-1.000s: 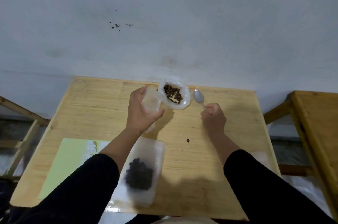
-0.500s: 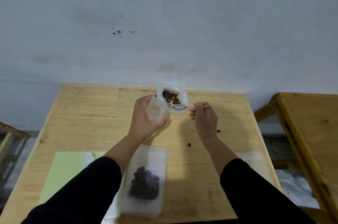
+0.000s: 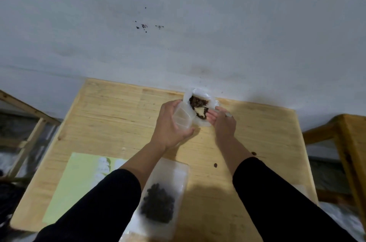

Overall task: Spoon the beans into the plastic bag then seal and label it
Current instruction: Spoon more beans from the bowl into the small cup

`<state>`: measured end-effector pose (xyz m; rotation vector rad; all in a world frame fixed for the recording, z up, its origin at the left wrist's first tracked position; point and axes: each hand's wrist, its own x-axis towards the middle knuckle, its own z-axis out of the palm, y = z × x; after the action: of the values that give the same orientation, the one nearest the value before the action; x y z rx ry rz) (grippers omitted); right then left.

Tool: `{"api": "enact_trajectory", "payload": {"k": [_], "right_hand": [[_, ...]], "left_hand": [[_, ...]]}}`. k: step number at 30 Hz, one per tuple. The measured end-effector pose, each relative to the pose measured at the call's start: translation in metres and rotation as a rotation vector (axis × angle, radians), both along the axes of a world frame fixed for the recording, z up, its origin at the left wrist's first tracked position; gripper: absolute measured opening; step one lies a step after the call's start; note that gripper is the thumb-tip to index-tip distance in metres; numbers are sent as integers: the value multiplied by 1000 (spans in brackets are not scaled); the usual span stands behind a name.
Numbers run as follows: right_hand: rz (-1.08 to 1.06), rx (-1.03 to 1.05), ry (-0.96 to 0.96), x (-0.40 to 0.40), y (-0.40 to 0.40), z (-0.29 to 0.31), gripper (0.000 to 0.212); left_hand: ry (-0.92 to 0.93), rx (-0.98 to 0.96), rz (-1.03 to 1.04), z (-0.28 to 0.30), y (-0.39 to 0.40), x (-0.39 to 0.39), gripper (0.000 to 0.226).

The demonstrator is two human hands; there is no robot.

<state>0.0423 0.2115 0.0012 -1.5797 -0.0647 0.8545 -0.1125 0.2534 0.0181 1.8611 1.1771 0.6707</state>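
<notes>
Nearest the viewer, two black sleeves (image 3: pixel 103 208) reach forward over a pale wooden table (image 3: pixel 111 115). Between the forearms, at about 6 o'clock on the tabletop, lies a flat clear plastic pouch (image 3: pixel 170 178) with a mound of dark beans (image 3: pixel 158 205) inside; its long axis runs from 6 toward 12 o'clock. At 8 o'clock from it lies a light green sheet (image 3: pixel 77 184) with pale round shapes at its far edge, possibly labels. Two loose beans (image 3: pixel 215 165) lie on the wood at about 3 o'clock from the pouch, well apart from it.

Further out, the left hand (image 3: pixel 168 125) is wrapped around a small clear plastic bag (image 3: pixel 183 116), thumb underneath and fingers over the top. The bag is translucent and looks empty; it is tilted, its open end pointing toward 1 o'clock, just beside a white bowl-like container.

The right hand (image 3: pixel 222 125) is curled around a metal spoon (image 3: pixel 228 115). Only the end of the handle shows, sticking out toward 3 o'clock past the knuckles; the fingers hide the bowl of the spoon, which points toward 9 o'clock into the container.

Farthest, at 12 o'clock on the table's back edge, sits the white crumpled container (image 3: pixel 200 95) holding brown beans (image 3: pixel 196 102) heaped toward its far side. Behind it rises a plain grey wall (image 3: pixel 198 14) with a few dark specks. A second wooden table (image 3: pixel 350 142) stands at 3 o'clock.
</notes>
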Motion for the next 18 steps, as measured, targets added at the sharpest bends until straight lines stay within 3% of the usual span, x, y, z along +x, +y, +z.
{"api": "enact_trajectory", "payload": {"k": [10,18], "right_hand": [[-193,53,20,24,-11,20,30],[74,154,-310,18,-20,65,32]], "left_hand": [[26,-41,2,-4,7,8,92],[1,-57,17,-4,9,15,91]]}}
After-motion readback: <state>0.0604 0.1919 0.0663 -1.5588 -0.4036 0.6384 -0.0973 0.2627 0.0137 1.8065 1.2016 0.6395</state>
